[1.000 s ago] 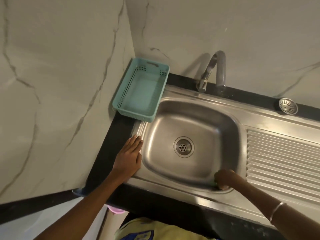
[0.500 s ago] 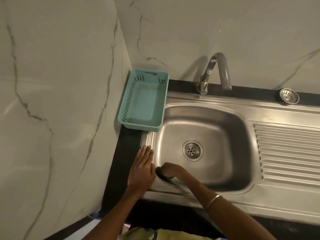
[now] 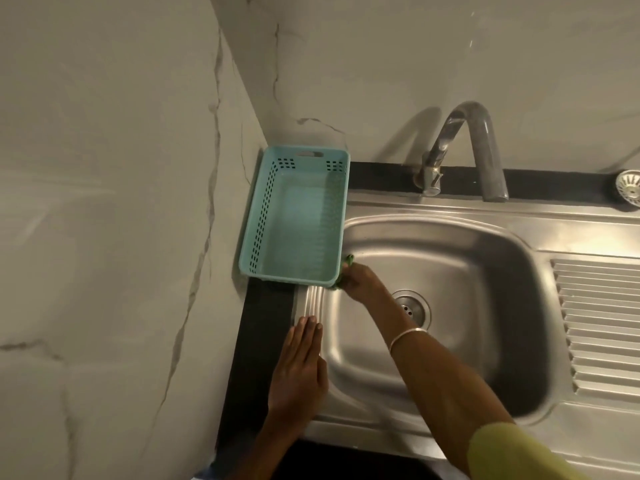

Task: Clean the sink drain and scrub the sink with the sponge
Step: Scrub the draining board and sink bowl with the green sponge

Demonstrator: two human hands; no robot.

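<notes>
The steel sink (image 3: 467,268) fills the middle of the head view, its round drain (image 3: 414,308) partly behind my right forearm. My right hand (image 3: 360,280) grips a green sponge (image 3: 347,263) against the basin's upper left wall, just beside the teal basket. Only small green edges of the sponge show past my fingers. My left hand (image 3: 299,365) rests flat, fingers straight, on the sink's left rim and the black counter.
A teal perforated basket (image 3: 273,202) stands on the counter's back left corner, touching the wall. A curved faucet (image 3: 464,150) rises behind the basin. A loose drain strainer (image 3: 628,187) lies at the back right. The ribbed drainboard (image 3: 599,323) extends right. Marble walls close the left and back.
My right hand has swept the sponge from the basin's front right edge across to the front left, then up the left wall to the basket's corner. My left hand stayed on the rim.
</notes>
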